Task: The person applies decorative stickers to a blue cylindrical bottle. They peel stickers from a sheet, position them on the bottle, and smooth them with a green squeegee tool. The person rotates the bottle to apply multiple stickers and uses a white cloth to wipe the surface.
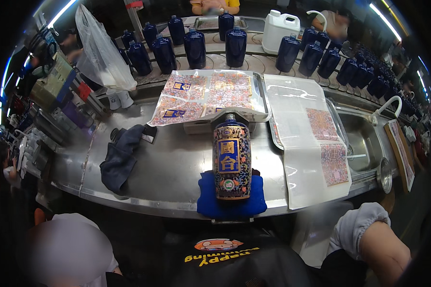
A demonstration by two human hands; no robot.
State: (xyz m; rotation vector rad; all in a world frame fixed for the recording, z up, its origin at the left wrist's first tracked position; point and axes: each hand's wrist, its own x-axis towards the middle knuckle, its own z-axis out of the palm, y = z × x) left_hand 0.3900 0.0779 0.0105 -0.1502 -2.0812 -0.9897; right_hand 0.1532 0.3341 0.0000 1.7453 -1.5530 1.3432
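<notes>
Neither of my hands shows. At the lower right, part of my right arm (383,246) is bare beside a bunched white sleeve (359,227). A blurred pale shape with white cloth (84,248) fills the lower left. In front of me a dark blue bottle (232,162) with a colourful floral pattern and a blue-and-gold panel lies or leans, its neck pointing away, on a folded blue cloth (206,198) at the bench's near edge. Neither arm touches it. Just beyond its neck is a sheet of printed floral decals (203,91) on a metal tray (259,91).
Translucent sheets with decals (297,129) hang over the bench's near edge, right of the bottle. A dark cloth (119,158) lies left. A sink (361,134) with a tap is at right. Plain blue bottles (195,50) line the conveyor behind, near a white jug (279,33).
</notes>
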